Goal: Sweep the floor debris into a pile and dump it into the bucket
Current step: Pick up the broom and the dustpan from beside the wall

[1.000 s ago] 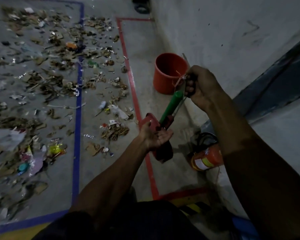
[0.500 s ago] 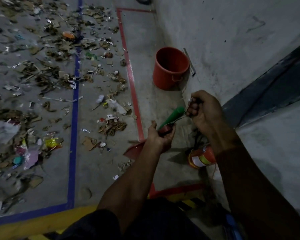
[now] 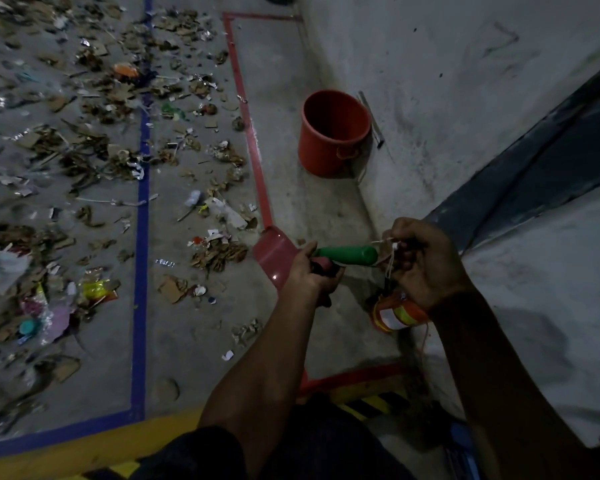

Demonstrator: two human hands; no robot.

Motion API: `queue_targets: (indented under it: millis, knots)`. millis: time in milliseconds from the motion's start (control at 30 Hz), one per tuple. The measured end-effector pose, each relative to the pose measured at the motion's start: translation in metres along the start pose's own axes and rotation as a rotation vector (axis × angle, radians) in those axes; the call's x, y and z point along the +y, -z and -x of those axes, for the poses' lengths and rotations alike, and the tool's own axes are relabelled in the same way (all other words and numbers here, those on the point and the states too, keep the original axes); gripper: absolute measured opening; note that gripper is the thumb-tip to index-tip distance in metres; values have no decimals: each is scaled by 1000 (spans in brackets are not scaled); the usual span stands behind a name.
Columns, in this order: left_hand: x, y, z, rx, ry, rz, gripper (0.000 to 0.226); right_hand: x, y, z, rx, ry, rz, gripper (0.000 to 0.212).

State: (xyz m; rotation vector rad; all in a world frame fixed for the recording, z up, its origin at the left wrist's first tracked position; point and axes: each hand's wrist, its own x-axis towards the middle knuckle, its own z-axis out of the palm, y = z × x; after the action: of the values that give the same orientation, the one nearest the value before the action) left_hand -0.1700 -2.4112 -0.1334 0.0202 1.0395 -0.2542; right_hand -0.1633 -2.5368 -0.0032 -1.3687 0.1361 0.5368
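Floor debris [image 3: 84, 161]: scattered across concrete floor [image 3: 309, 209] at far left, dry leaves, paper scraps, wrappers, spread on both sides of blue tape line [image 3: 141, 237]. No pile visible. A few scraps reach the red tape line [image 3: 253, 140].

Dustpan [image 3: 274, 259]: red, held off the floor at centre, pan tilted toward the debris, green handle [image 3: 347, 254] pointing right.

Left hand [image 3: 312, 271]: fingers curled round the dustpan where pan meets handle.

Bucket [image 3: 333, 133]: orange-red, upright, against the wall [image 3: 447, 81] beyond the hands, well apart from the debris.

Right hand [image 3: 426, 261]: fingers pinching a thin white string [image 3: 390, 265] at the handle's end.

Orange cylinder [image 3: 395, 315]: lies on the floor below the right hand, at the wall's foot.
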Motion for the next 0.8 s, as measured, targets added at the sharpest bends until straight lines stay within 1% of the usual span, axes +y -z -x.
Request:
queue_targets:
  millis: [67, 100, 167, 233, 300, 333, 400, 433, 467, 533, 567, 667, 700, 767, 800]
  knots:
    - [3, -6, 0, -9, -18, -44, 23, -1, 8, 2, -35, 2, 12, 28]
    - [4, -9, 0, -7, -23, -61, 23, -1, 12, 3, -57, 12, 20, 25]
    - [9, -13, 0, 33, -30, -99, 26, 0, 19, 5, -91, 25, 20, 24]
    - [15, -13, -5, 51, -36, -110, 28, 4, 24, 7, -109, 35, 3, 28]
    - [20, -13, -10, 42, -28, -130, 37, 9, 27, 11, -89, 76, -7, 27]
    - [21, -13, -14, 25, -33, -154, 34, 13, 29, 11, -46, 65, 10, 27]
    - [24, -12, -17, -25, -48, -209, 20, 20, 36, 8, 76, -59, 75, 31]
    - [25, -10, -18, -58, -59, -230, 15, 23, 40, 8, 107, -115, 92, 31]
    - [25, -8, -20, -84, -75, -245, 14, 28, 43, 10, 99, -117, 107, 29]
    - [26, -2, -23, -126, -109, -247, 14, 45, 55, 13, 17, -1, 117, 26]
    - [25, 1, -26, -157, -119, -239, 15, 53, 60, 15, -23, 6, 91, 28]
    - [25, 8, -30, -254, -157, -219, 13, 74, 73, 17, -118, -137, -70, 41]
    - [26, 10, -30, -281, -171, -214, 14, 80, 76, 17, -107, -164, -56, 46]
    - [29, 17, -30, -342, -194, -204, 15, 90, 76, 15, -28, -181, 50, 54]
    - [30, 20, -28, -388, -210, -214, 12, 95, 75, 15, 13, -184, 118, 49]
